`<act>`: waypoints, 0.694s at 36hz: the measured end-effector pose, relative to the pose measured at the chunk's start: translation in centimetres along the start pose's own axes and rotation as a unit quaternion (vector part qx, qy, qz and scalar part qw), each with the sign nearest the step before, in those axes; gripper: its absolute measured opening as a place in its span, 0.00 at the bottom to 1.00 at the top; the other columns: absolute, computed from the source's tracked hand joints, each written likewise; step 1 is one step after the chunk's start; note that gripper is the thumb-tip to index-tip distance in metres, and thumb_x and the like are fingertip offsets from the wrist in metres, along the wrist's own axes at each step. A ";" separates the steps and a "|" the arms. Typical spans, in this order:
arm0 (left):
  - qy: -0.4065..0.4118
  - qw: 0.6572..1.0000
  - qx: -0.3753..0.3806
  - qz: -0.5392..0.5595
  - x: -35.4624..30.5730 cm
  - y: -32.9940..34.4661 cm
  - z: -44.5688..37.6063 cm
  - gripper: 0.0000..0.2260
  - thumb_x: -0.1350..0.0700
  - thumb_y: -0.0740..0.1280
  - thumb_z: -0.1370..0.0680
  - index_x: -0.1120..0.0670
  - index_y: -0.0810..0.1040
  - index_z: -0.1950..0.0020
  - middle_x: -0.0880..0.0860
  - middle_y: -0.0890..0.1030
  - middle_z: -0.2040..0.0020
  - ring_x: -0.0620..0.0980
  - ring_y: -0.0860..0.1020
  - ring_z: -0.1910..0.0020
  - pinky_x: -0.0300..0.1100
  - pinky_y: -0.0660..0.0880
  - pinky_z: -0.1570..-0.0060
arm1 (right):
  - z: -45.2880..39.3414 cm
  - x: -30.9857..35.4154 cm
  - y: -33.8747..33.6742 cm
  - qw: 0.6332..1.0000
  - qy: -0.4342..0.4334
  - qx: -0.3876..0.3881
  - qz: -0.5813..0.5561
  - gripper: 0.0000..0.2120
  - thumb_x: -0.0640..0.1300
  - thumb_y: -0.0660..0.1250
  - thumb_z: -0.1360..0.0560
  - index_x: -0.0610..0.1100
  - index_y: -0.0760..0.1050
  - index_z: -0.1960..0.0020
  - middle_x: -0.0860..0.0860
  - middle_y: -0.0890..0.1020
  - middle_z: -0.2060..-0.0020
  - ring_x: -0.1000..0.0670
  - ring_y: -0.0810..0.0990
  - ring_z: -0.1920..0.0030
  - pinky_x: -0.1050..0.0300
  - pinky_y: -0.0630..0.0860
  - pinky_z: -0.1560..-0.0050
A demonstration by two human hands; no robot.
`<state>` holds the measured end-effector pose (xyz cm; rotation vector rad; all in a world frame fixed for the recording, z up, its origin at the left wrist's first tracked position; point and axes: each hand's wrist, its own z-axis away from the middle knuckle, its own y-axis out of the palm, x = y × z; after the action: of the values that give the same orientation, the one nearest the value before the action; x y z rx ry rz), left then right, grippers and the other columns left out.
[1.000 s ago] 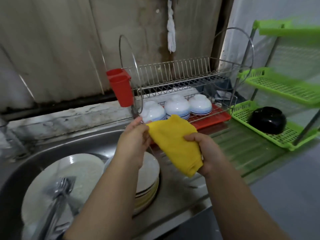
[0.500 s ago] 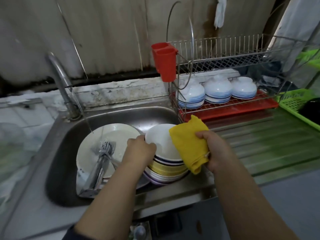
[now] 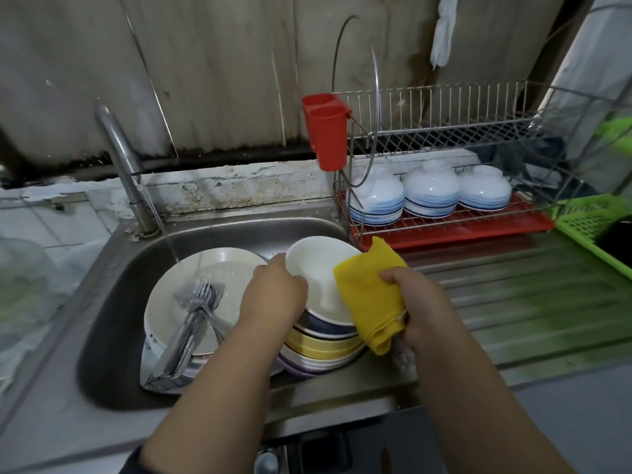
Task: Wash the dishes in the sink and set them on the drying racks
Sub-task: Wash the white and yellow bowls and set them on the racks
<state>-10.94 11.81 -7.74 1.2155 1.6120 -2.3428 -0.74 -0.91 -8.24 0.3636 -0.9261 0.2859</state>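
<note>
Since half a second ago both hands have settled on the stack: the left hand point(image 3: 273, 292) now grips the near-left rim of the top bowl point(image 3: 316, 275), and the cloth point(image 3: 372, 295) has come down over that bowl's right edge. A second ago both hands held the cloth up in front of the rack, clear of the dishes.

That white bowl sits at frame centre, tilted a little, on a stack of bowls point(image 3: 321, 347) in the right half of the sink point(image 3: 113, 302). The left fingers are curled round its rim. The right hand point(image 3: 420, 302) holds the yellow cloth bunched in curled fingers, thumb on top, with the cloth touching the bowl.

To the left in the sink lies a wide plate point(image 3: 205, 268) with a bundle of forks point(image 3: 191, 316) across it, a thin stream from the tap point(image 3: 123, 159) falling onto it.

In the upper right, the wire rack point(image 3: 444, 131) has three bowls point(image 3: 431, 189) upside down on its lower tier, some with what looks like foam on them; its upper tier looks bare. A red cup point(image 3: 326, 131) hangs on its left end. A green rack point(image 3: 588, 220) at the right edge holds something dark.

I judge the job early: a few bowls racked; the stack, plate and forks remain.
</note>
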 end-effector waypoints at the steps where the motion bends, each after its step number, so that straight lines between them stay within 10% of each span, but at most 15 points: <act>1: -0.006 1.000 0.008 0.012 -0.3 -0.1 0.0 0.20 0.59 0.58 0.22 0.53 0.64 0.29 0.58 0.76 0.44 0.59 0.76 0.47 0.43 0.71 0.53 | 0.0 0.2 -0.1 1.000 -0.004 0.000 0.000 0.22 0.41 0.66 0.25 0.40 0.69 0.32 0.40 0.77 0.40 0.38 0.77 0.45 0.41 0.74 0.42; 8: -0.065 0.971 0.077 0.215 -2.7 -1.5 0.7 0.14 0.62 0.57 0.22 0.49 0.58 0.40 0.56 0.72 0.61 0.51 0.73 0.67 0.43 0.75 0.69 | 1.4 2.4 -0.8 0.999 -0.014 0.020 -0.026 0.16 0.40 0.65 0.25 0.40 0.71 0.38 0.41 0.79 0.49 0.40 0.79 0.53 0.48 0.77 0.56; 18: -0.041 0.948 0.008 0.317 -2.2 -2.2 1.2 0.14 0.57 0.57 0.22 0.51 0.69 0.36 0.51 0.72 0.57 0.49 0.71 0.59 0.43 0.68 0.59 | 3.3 3.2 0.6 0.996 -0.034 0.065 -0.051 0.08 0.38 0.64 0.24 0.39 0.72 0.45 0.42 0.79 0.54 0.41 0.78 0.56 0.45 0.74 0.51; 25: -0.047 0.879 0.118 0.460 -1.6 -3.6 1.7 0.21 0.61 0.58 0.24 0.46 0.68 0.32 0.54 0.74 0.51 0.54 0.73 0.54 0.45 0.73 0.58 | 3.7 2.9 1.8 0.996 -0.038 0.065 -0.054 0.10 0.37 0.64 0.24 0.40 0.71 0.43 0.41 0.77 0.50 0.40 0.77 0.53 0.46 0.74 0.51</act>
<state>-12.42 11.44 -3.76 1.4309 0.4841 -1.9043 -2.45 -0.62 -3.54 0.5465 -0.9617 0.2350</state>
